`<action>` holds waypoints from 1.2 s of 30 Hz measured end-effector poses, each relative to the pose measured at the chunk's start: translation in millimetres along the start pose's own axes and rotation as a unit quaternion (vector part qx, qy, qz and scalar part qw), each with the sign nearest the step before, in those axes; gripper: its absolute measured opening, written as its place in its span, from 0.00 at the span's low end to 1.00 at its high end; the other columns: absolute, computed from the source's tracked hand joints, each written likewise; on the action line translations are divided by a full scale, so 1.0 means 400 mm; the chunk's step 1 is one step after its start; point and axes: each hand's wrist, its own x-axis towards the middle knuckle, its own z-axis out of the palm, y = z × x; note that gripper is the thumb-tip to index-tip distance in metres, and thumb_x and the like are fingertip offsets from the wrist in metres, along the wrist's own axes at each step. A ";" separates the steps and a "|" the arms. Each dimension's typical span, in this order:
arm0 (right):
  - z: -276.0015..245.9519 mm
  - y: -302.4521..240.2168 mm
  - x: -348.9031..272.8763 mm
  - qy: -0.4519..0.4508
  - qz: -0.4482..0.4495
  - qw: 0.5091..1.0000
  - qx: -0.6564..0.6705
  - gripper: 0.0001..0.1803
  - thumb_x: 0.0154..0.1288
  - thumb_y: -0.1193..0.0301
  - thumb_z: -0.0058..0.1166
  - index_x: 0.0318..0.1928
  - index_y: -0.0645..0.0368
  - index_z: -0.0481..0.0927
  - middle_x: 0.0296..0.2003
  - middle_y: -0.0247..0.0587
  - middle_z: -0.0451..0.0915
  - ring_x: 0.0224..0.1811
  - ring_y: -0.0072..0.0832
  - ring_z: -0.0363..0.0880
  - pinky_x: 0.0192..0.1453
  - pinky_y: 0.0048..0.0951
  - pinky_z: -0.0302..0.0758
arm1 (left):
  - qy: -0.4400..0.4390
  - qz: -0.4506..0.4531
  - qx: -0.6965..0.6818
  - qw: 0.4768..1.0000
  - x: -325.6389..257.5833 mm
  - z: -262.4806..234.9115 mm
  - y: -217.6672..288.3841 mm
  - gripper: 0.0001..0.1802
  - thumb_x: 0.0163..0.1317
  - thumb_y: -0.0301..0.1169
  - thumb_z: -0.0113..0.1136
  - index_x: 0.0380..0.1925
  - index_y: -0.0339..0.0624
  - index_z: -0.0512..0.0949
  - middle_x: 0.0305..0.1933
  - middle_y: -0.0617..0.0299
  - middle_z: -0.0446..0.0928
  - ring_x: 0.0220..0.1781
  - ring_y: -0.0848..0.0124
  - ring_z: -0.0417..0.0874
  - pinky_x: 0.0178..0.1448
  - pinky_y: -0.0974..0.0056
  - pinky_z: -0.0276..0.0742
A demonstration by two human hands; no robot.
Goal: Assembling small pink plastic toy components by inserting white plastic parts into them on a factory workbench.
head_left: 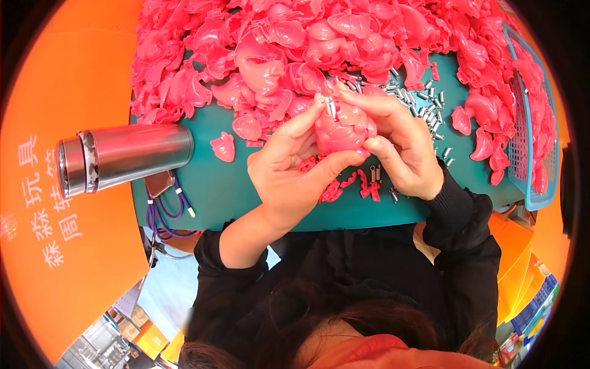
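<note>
Between my two hands, above the green tabletop, is a rounded pink plastic part (344,132) with a ridged, layered surface. A small silver metal pin (330,109) stands at its upper left. My left hand (292,163) grips the part from the left, thumb along its lower edge and fingertips beside the pin. On the other side my right hand (402,141) closes round it, thumb at the lower right and forefinger over the top. Just below lie small pink pieces (370,187) and a few metal pins (393,195). The part's underside is hidden.
A big heap of pink plastic shells (264,61) covers the far side of the green table (227,200). Loose metal pins (433,114) are scattered right of my hands. A steel flask (132,154) lies at left, by a purple cord (161,212). A blue basket (521,141) stands at right.
</note>
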 end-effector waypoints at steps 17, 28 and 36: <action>0.004 0.006 0.014 -0.015 0.010 0.993 -0.117 0.27 0.69 0.69 0.43 0.66 0.63 0.61 0.50 0.49 0.78 0.29 0.23 0.76 0.40 0.22 0.72 | 0.037 -0.052 -0.017 0.998 0.006 0.002 0.011 0.30 0.54 0.13 0.62 0.58 0.22 0.65 0.44 0.44 0.79 0.44 0.66 0.82 0.50 0.63 0.80; 0.023 0.005 0.008 0.056 0.003 0.985 -0.160 0.24 0.68 0.71 0.45 0.64 0.56 0.66 0.30 0.49 0.79 0.22 0.32 0.75 0.32 0.25 0.72 | 0.077 -0.142 -0.034 0.986 0.008 0.011 0.008 0.27 0.55 0.15 0.61 0.56 0.20 0.65 0.49 0.45 0.77 0.48 0.66 0.81 0.53 0.65 0.79; 0.020 0.016 0.007 0.063 -0.004 0.990 -0.128 0.22 0.67 0.73 0.45 0.62 0.58 0.68 0.34 0.48 0.81 0.25 0.27 0.77 0.35 0.23 0.73 | 0.091 -0.197 -0.106 0.970 0.017 0.002 0.018 0.27 0.55 0.16 0.62 0.55 0.19 0.67 0.52 0.44 0.75 0.52 0.64 0.79 0.58 0.64 0.77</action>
